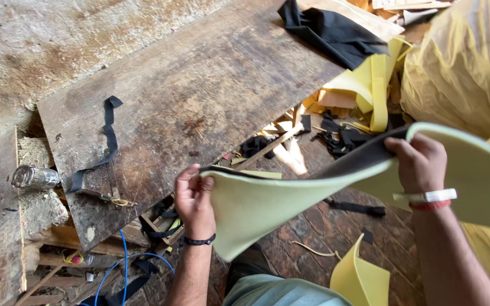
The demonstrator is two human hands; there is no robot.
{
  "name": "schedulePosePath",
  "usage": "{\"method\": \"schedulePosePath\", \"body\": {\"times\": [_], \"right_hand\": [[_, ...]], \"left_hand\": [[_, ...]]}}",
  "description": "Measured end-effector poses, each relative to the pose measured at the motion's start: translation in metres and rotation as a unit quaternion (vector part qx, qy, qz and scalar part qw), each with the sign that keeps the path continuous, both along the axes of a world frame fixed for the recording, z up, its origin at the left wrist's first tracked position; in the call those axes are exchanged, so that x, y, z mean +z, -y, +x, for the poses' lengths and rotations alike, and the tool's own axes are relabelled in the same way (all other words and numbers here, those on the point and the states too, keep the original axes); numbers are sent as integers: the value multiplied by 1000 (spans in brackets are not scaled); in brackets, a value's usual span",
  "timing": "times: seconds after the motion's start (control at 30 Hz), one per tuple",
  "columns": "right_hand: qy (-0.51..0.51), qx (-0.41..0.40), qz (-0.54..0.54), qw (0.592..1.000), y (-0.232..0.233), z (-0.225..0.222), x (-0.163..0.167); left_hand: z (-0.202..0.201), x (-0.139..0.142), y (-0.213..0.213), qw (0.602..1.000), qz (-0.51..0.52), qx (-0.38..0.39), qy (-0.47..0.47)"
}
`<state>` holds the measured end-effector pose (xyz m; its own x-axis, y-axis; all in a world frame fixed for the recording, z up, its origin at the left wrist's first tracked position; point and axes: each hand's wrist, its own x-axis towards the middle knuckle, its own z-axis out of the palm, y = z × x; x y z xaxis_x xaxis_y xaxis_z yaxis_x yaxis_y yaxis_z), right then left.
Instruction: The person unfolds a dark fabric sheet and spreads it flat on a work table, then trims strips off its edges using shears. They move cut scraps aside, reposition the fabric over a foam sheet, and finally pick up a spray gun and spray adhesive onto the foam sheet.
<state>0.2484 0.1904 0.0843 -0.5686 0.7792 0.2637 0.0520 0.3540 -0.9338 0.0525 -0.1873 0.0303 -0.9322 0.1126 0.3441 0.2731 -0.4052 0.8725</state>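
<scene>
Nearest the lens, both hands hold a pale yellow-green foam sheet (290, 198) with a dark backing, bowed in mid-air over the brick floor (324, 232); the left hand (194, 198) pinches its near corner shut, and the right hand (421, 161) grips its upper edge farther along. Left of them lie a glass jar (34, 177) on its side, a black strap (108, 139) and scissors (106, 197) on a worn wooden board (199, 85). Right, black cloth (330, 31) and yellow foam offcuts (364, 85) lie heaped beside a yellow plastic-wrapped bundle (466, 62)
</scene>
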Motion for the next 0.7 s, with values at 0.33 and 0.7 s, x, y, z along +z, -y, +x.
{"method": "schedulePosePath", "body": {"times": [0.33, 0.7], "right_hand": [[23, 77, 201, 976, 49, -433, 97], [-56, 180, -28, 982, 92, -716, 71]], "left_hand": [[-287, 34, 80, 986, 20, 150, -74], [-350, -162, 87, 855, -461, 50, 233]]}}
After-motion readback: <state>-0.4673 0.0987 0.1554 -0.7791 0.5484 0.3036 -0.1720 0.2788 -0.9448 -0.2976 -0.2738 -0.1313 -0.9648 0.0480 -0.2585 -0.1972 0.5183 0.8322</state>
